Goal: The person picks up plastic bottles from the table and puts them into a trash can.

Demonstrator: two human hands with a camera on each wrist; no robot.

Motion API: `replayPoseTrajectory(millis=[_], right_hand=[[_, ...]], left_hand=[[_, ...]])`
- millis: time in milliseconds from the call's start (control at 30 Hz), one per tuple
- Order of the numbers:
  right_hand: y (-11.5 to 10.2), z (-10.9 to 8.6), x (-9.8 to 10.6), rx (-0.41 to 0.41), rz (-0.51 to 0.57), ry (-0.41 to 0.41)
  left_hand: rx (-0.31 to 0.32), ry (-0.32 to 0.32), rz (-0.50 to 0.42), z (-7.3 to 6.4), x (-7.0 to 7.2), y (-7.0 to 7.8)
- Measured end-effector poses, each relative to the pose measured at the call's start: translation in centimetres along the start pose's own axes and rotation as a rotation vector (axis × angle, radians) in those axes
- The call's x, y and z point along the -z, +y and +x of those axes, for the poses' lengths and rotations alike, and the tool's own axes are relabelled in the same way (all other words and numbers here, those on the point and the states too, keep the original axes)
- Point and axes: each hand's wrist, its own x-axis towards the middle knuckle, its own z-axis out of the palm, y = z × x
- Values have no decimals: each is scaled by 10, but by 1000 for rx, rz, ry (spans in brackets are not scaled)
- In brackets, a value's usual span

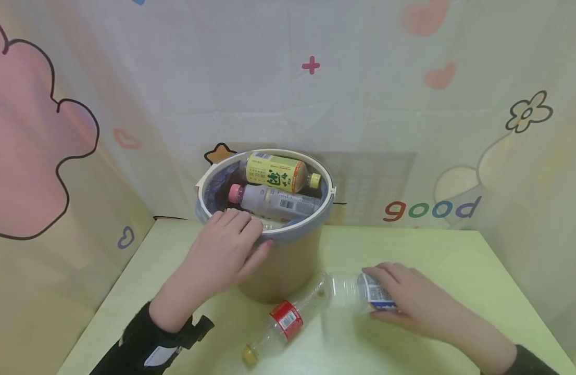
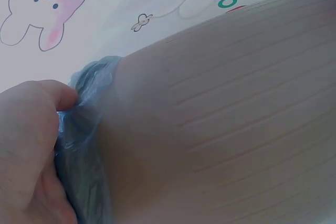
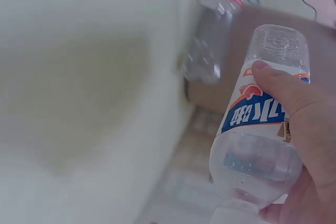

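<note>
My left hand [image 1: 222, 250] holds the near left rim of a trash bin [image 1: 280, 271], fingers over the edge and thumb outside. Under the thumb in the left wrist view is the bin's blue plastic liner [image 2: 86, 145]. My right hand [image 1: 414, 302] grips a clear plastic bottle [image 1: 345, 292] lying sideways, its base towards the bin. In the right wrist view, the thumb presses on its white-and-blue label [image 3: 252, 111]. Just left of it a clear bottle with a red label and yellow cap [image 1: 286, 319] lies slanted on the table.
Inside the bin lie a yellow-labelled bottle [image 1: 274, 173] and a pink-capped bottle [image 1: 278, 202], with another partly hidden below. The bin stands on a pale green table [image 1: 400, 247], close to a printed curtain [image 1: 250, 67].
</note>
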Motion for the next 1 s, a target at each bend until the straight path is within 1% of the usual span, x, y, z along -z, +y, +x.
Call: replayPoseTrajectory(millis=[67, 133, 233, 333, 367, 433, 533, 633, 667, 767, 833, 900, 1000], right_hand=[[12, 4, 19, -29, -6, 32], [22, 10, 39, -79, -12, 49], [33, 21, 70, -208, -21, 96], [38, 38, 98, -334, -2, 181], [38, 44, 107, -360, 5, 215], [36, 57, 121, -381, 33, 269], [29, 81, 138, -350, 42, 313], [20, 109, 144, -302, 69, 333], [17, 120, 143, -282, 85, 341], [5, 148, 139, -259, 135, 338], [-3, 165, 136, -233, 163, 348], [-10, 179, 133, -188, 186, 369], [-23, 198, 127, -98, 227, 414]], left_hand=[[-4, -12, -13, 0, 0, 0], [-7, -26, -24, 0, 0, 1], [-10, -47, -35, 1, 0, 1], [-8, -67, -40, 3, 1, 2], [-7, -72, -41, 3, 0, 2], [-4, -79, -41, 3, 0, 3], [6, -89, -44, 2, 1, 4], [19, -94, -49, 0, 2, 4], [22, -94, -52, -1, 3, 3], [26, -85, -72, -2, 5, 1], [25, -79, -89, -1, 6, 0], [24, -77, -107, 1, 7, 0], [24, -86, -121, 2, 7, 0]])
